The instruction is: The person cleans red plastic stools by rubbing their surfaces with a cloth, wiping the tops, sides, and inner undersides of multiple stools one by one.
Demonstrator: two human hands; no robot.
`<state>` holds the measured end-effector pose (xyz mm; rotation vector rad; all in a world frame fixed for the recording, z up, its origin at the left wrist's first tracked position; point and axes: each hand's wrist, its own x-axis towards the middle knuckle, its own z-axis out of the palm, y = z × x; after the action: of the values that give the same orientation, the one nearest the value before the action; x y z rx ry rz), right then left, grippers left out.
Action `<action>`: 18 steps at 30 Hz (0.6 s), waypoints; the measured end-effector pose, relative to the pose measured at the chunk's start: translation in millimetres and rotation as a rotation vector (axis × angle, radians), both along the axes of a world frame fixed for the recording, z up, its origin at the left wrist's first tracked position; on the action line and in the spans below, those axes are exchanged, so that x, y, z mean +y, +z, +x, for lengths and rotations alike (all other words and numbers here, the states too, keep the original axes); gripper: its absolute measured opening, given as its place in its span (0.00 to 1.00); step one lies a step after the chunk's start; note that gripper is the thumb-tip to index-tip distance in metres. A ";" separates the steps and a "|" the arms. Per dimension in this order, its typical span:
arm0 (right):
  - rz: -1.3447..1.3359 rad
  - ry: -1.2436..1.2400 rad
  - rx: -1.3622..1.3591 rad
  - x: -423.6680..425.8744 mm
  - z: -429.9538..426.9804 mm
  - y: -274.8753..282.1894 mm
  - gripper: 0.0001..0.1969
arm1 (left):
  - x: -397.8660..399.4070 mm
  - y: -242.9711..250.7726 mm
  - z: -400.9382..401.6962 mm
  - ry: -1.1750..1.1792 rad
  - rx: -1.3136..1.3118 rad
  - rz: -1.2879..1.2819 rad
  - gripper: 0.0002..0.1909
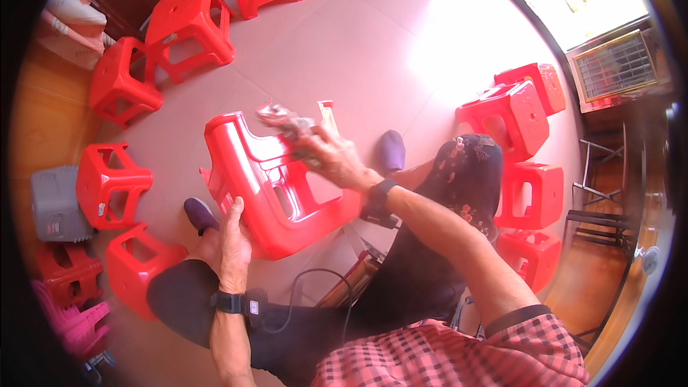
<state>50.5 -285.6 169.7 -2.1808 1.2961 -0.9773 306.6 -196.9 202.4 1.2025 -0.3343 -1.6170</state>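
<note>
A red plastic stool [263, 183] is tilted on its side before me, above the floor between my knees. My left hand [235, 247] grips it along the near left edge, thumb on the outer face. In my right hand [333, 158] is a crumpled patterned cloth [287, 123], blurred by motion. The cloth lies over a leg of the stool on its upper right side; the fingers partly hide that leg. Both wrists wear dark bands.
Several red stools stand along the left, including one stool [114, 185], and more line the right, such as a stool [532, 196]. A grey plastic stool [59, 204] and pink plastic furniture [80, 328] are far left. A thin dark cable [293, 301] loops across my lap.
</note>
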 end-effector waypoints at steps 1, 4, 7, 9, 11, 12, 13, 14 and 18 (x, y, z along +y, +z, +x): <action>0.084 -0.080 -0.038 1.1 -13.4 -18.7 0.16 | 1.1 -3.5 1.0 -0.013 -0.044 -0.006 0.31; 0.200 -0.371 0.094 -4.6 -53.5 -58.5 0.16 | -3.7 -1.8 7.6 -0.057 -0.035 -0.011 0.30; 0.583 -0.661 -0.165 -14.8 -90.1 -85.9 0.18 | -6.0 -10.6 17.8 -0.096 -0.067 -0.028 0.31; 0.294 -0.664 -0.122 -28.2 -87.3 -89.0 0.18 | -5.9 -17.9 22.0 -0.118 -0.080 -0.033 0.31; 0.493 -0.612 -0.338 -40.5 -52.4 -58.2 0.17 | -0.1 -23.0 30.2 -0.024 -0.039 0.025 0.33; 0.440 -0.553 -0.316 -50.2 -47.1 -60.3 0.18 | -4.4 -25.8 30.7 -0.010 -0.019 0.040 0.32; 0.550 -0.410 -0.380 -52.0 -48.4 -60.6 0.20 | -5.2 -28.2 29.4 -0.013 -0.017 0.037 0.32; 0.504 -0.422 -0.208 -51.6 -44.5 -62.0 0.20 | -6.1 -31.0 27.4 0.000 0.003 0.039 0.32; 0.557 -0.485 -0.011 -44.7 -5.0 -43.7 0.21 | -5.0 -25.2 12.0 -0.015 -0.054 -0.022 0.33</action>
<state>45.5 -330.2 125.9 -1.4710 1.8713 -0.6676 318.6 -201.9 177.3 1.2314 -0.3949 -1.5917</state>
